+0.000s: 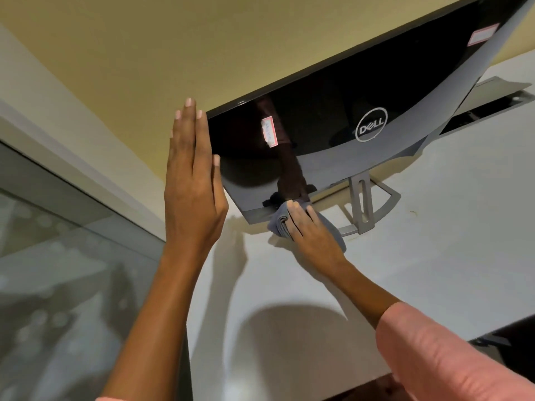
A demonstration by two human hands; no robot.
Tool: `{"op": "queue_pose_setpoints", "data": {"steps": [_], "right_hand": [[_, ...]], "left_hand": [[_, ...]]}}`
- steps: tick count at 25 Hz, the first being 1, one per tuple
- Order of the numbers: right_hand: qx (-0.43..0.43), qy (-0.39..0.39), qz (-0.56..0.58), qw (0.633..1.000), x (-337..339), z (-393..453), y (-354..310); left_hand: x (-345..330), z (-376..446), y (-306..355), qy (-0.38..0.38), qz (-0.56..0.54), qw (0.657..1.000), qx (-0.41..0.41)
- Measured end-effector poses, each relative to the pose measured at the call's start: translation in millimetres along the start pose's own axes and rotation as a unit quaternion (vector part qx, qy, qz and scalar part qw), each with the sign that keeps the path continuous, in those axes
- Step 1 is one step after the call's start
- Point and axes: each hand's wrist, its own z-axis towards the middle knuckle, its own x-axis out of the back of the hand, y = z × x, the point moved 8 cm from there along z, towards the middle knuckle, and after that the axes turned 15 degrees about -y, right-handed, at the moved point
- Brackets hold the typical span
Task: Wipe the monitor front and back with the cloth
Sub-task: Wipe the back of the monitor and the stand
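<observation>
A black monitor [333, 111] shows its glossy back, with a round silver logo and two small pink-edged stickers. It stands on a grey metal stand [362, 206] on a white desk [434, 256]. My left hand [192, 180] lies flat with straight fingers against the monitor's left edge. My right hand [312, 230] presses a folded grey-blue cloth [279, 224] against the monitor's lower left corner, fingers curled over the cloth.
A yellow wall [173, 53] rises behind the monitor. A glass partition [72, 270] runs along the desk's left side. An open cable slot [492, 108] with a grey lid sits in the desk at the right.
</observation>
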Motion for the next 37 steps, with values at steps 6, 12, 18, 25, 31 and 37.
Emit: {"op": "queue_pose_setpoints", "data": {"steps": [6, 12, 18, 25, 31, 37], "right_hand": [[0.181, 0.048, -0.179, 0.966, -9, -15, -12], [0.245, 0.072, -0.296, 0.92, -12, 6, -13], [0.249, -0.018, -0.309, 0.918, -45, -28, -17], [0.444, 0.083, -0.307, 0.837, 8, -33, -64], [0.385, 0.117, -0.49, 0.773, -13, 26, -41], [0.403, -0.012, -0.541, 0.738, -43, 24, -31]], "left_hand": [[-10, 2, -3, -0.036, 0.01, 0.999, 0.023], [-11, 3, -9, -0.071, 0.057, 0.996, -0.016], [-11, 2, -11, -0.068, 0.039, 0.997, -0.018], [-13, -1, -10, -0.055, -0.001, 0.998, -0.006], [-11, 2, -8, -0.053, -0.003, 0.999, 0.011], [-8, -1, -5, -0.045, 0.0, 0.999, 0.02]]}}
